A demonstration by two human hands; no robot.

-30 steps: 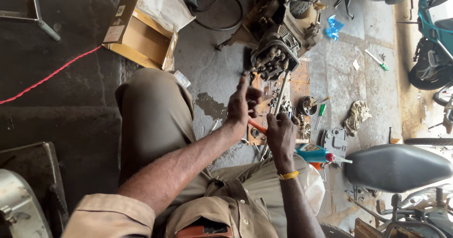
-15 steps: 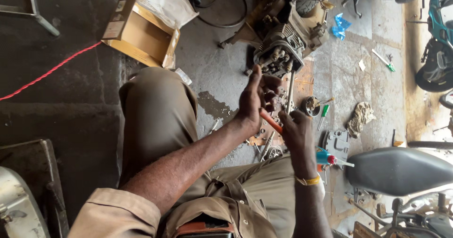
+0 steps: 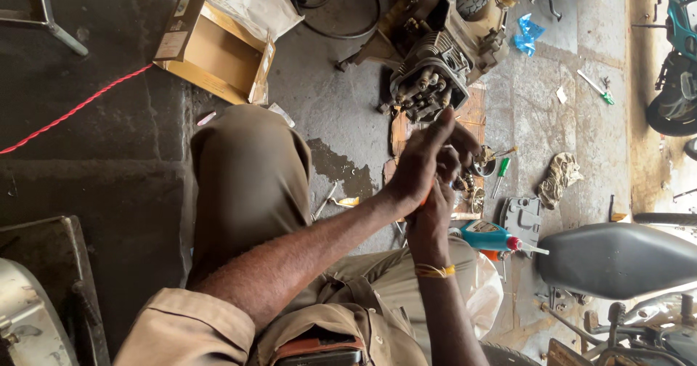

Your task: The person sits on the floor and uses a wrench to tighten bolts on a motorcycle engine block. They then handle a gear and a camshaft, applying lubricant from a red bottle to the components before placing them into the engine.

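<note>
My two hands meet above the floor, just below a dirty engine block (image 3: pixel 434 67) that lies on its side. My right hand (image 3: pixel 431 219), with a yellow band at the wrist, is closed around an orange-handled tool (image 3: pixel 424 201), of which only a sliver of handle shows. My left hand (image 3: pixel 423 161) lies over the tool's upper part, its fingers stretched toward the engine. The tool's shaft and tip are hidden behind my hands. My bent knee in khaki trousers (image 3: pixel 247 170) is to the left.
An open cardboard box (image 3: pixel 210 50) and a red cord (image 3: pixel 72 112) lie at the left. Small parts, a green-handled screwdriver (image 3: pixel 501 171), a rag (image 3: pixel 559 179) and a blue bottle (image 3: pixel 485 234) lie at the right. A motorcycle seat (image 3: pixel 617 257) is at the lower right.
Both hands have come closer together and risen toward the engine. The tool's orange handle and long shaft, visible before, are now mostly covered by my hands.
</note>
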